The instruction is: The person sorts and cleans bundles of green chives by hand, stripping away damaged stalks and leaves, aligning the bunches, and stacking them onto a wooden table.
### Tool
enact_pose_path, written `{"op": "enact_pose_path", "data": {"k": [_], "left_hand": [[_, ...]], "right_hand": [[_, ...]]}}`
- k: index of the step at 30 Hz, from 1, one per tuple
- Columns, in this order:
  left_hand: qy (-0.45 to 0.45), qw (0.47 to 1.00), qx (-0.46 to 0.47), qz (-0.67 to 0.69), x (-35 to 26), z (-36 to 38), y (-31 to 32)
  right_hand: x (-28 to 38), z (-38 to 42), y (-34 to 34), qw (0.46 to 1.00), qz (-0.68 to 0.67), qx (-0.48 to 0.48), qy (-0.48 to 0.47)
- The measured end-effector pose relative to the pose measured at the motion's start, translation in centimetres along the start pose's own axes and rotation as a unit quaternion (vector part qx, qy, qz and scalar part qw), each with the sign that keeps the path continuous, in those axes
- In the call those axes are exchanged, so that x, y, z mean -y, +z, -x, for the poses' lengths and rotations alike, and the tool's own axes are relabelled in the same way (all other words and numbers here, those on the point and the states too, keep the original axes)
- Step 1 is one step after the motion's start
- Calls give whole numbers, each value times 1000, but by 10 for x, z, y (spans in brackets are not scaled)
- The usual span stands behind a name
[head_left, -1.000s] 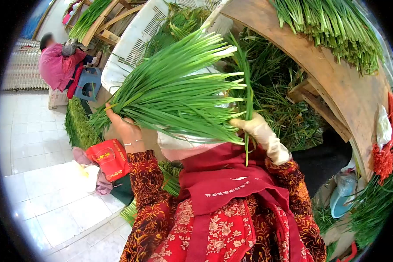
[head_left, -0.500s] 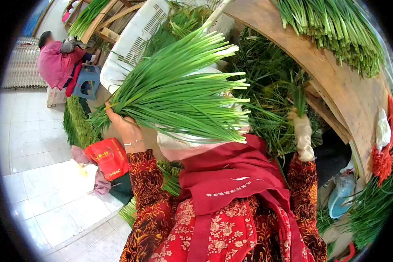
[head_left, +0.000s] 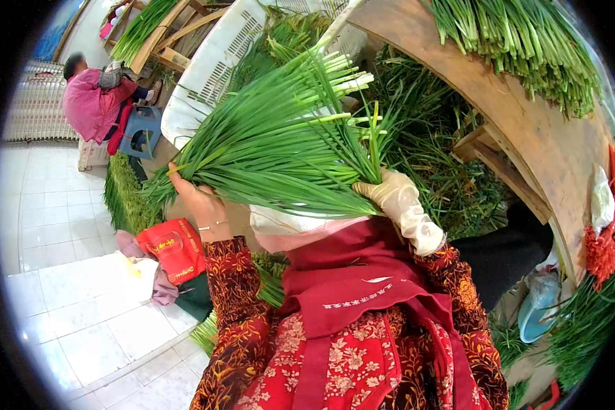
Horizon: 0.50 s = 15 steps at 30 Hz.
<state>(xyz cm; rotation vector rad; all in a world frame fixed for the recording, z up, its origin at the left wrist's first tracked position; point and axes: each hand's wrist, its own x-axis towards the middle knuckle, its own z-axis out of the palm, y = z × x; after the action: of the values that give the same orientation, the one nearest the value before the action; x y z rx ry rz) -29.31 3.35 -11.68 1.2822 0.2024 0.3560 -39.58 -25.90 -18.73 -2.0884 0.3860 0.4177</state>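
Observation:
A large fanned bunch of garlic chives [head_left: 266, 150] lies across in front of me, pale stem ends to the right. My left hand [head_left: 201, 205], bare and with a bracelet at the wrist, is closed around its leafy end. My right hand [head_left: 396, 201], in a pale thin glove, is closed at the lower right of the bunch. From its fingers a few loose garlic chives [head_left: 374, 147] stand up, overlapping the stem ends of the bunch. The fingertips of my right hand are partly hidden by leaves.
A white plastic crate [head_left: 215, 65] with greens stands ahead. Loose chives [head_left: 437, 184] lie beneath the curved wooden table [head_left: 526, 130], which bears more bunches [head_left: 519, 55]. Red ties [head_left: 600, 253] hang at its right edge. A person [head_left: 96, 102] sits at far left; a red bag [head_left: 174, 249] lies nearer.
My right hand has moved left from the loose pile to the stem end of the bunch, carrying a few chives. My left hand keeps its hold in nearly the same place.

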Motion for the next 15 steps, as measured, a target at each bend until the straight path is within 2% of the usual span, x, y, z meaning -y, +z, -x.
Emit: {"op": "enact_pose_path", "data": {"k": [2, 3, 4, 6, 8, 9, 11, 13, 15], "left_hand": [[53, 997, 11, -53, 0, 3, 1], [71, 995, 14, -71, 0, 5, 3], [59, 996, 0, -73, -1, 6, 5], [46, 996, -15, -76, 1, 6, 4], [77, 993, -2, -87, 5, 4, -3], [88, 992, 2, -91, 4, 4, -3], [64, 995, -10, -80, 2, 6, 2], [61, 995, -15, -81, -1, 9, 7], [66, 994, -17, -86, -1, 8, 6]], "right_hand": [[-11, -2, -4, 999, -9, 47, -19], [-17, -4, -2, 995, -67, 77, -8], [-22, -3, 0, 995, -67, 77, -7], [-24, 0, 2, 970, -236, 63, 18], [-22, 2, 0, 968, -241, 69, 21], [-26, 0, 4, 974, -222, 50, -7], [-31, -1, 7, 978, -202, 30, -34], [-24, 3, 8, 992, -86, -54, -73], [-29, 2, 10, 991, -124, -33, -42]]}}
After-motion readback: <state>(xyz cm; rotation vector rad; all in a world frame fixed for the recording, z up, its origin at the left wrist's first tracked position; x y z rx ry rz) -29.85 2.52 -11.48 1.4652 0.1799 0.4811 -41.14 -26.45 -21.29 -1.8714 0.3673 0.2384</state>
